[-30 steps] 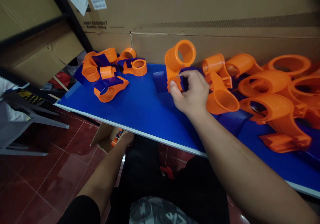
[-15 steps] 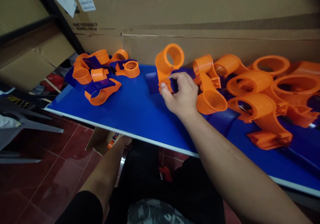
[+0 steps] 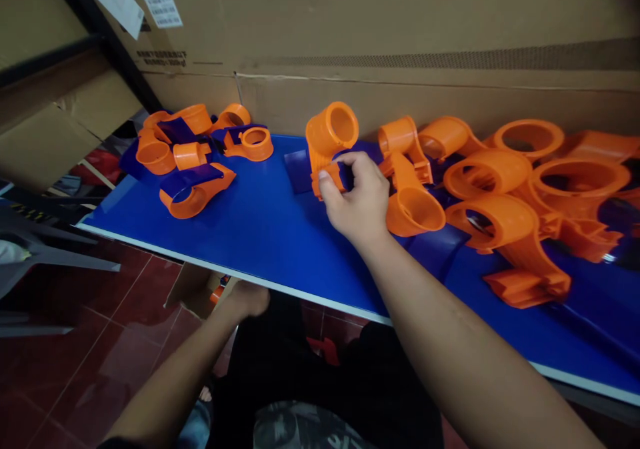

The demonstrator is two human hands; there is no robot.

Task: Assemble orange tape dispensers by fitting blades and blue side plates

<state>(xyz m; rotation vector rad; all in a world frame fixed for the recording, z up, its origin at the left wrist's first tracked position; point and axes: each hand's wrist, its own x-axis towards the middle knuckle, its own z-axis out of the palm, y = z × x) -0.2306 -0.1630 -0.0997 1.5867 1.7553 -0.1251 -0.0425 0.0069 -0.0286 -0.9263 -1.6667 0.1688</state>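
My right hand (image 3: 361, 202) is closed around the lower end of an orange tape dispenser (image 3: 327, 132) with a dark blue part. Its round hub points up, and the thumb presses on the near side. More orange dispensers lie just to the right, among them one tape dispenser (image 3: 415, 212) close beside my wrist. My left hand (image 3: 253, 297) is low, at the table's front edge above my leg. Its fingers are hidden, so I cannot see whether it holds anything.
The blue table (image 3: 260, 229) has a pale front edge. Several dispensers (image 3: 193, 199) lie at its left end, and a heap of orange dispensers (image 3: 490, 222) covers the right. Behind stands a large cardboard carton (image 3: 310, 29). An open cardboard box (image 3: 193, 292) is below the front edge.
My left hand has come up and a little to the right along the table's edge. My right hand keeps its grip on the tape dispenser. The whole view has shifted slightly.
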